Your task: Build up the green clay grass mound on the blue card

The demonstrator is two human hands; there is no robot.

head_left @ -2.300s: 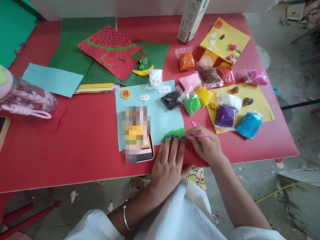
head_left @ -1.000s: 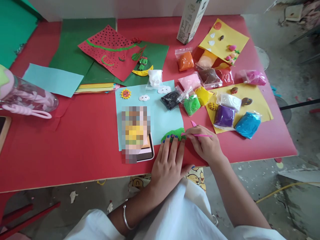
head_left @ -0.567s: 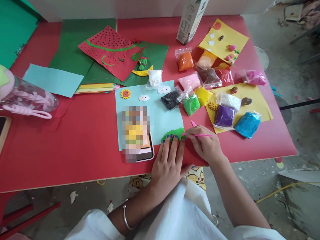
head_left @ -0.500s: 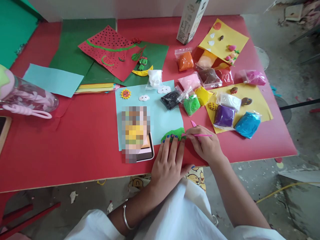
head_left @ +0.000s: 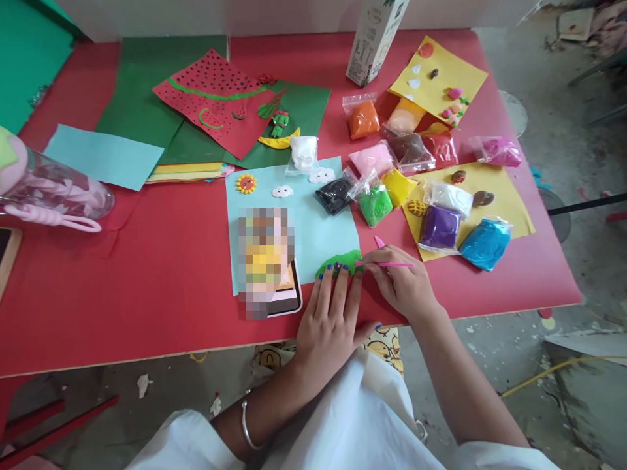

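My left hand (head_left: 330, 316) lies flat, fingers stretched out, its fingertips on the lower edge of a green clay patch (head_left: 349, 260). That patch sits at the bottom right corner of a light blue paper sheet (head_left: 323, 228). Between the fingers of my right hand (head_left: 404, 284) is a pink clay modelling tool (head_left: 396, 264), its tip against the right end of the green clay. A second pink piece (head_left: 379, 241) shows just above that hand. On the blue sheet are a clay sun (head_left: 246, 183) and two white clay clouds (head_left: 283, 191). A phone (head_left: 289, 301), its screen mostly blurred out, overlaps the sheet's lower left.
Bags of coloured clay, such as black (head_left: 334, 194), green (head_left: 376, 205) and purple (head_left: 439, 228), crowd the right side. Behind stand a carton (head_left: 375, 42) and a watermelon picture (head_left: 215, 98). A clear bottle (head_left: 68, 186) lies at left. The red table's front edge (head_left: 147, 358) is close to me.
The pink tool in my right hand has shifted very slightly left along the green clay. My left hand stays in place.
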